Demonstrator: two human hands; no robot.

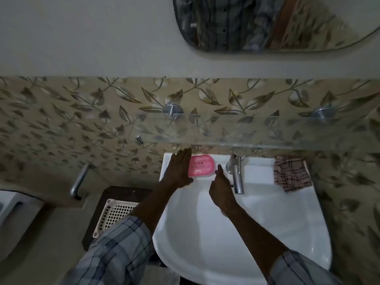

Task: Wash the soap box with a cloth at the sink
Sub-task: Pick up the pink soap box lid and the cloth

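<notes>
A pink soap box (202, 166) lies on the back left ledge of the white sink (257, 219). My left hand (180, 168) lies with straight fingers along the box's left side, touching it. My right hand (221, 187) hovers just right of and below the box, one finger pointing up near its right end, holding nothing. A checked brown cloth (291, 173) lies folded on the sink's back right corner, apart from both hands. A chrome tap (236, 173) stands between the box and the cloth; no water shows.
A glass shelf (246, 144) juts out above the sink's back edge. A mirror (267, 23) hangs higher on the wall. Left of the sink stands a white perforated basket (114, 211) on a dark stand, with a wall tap (79, 181) beyond.
</notes>
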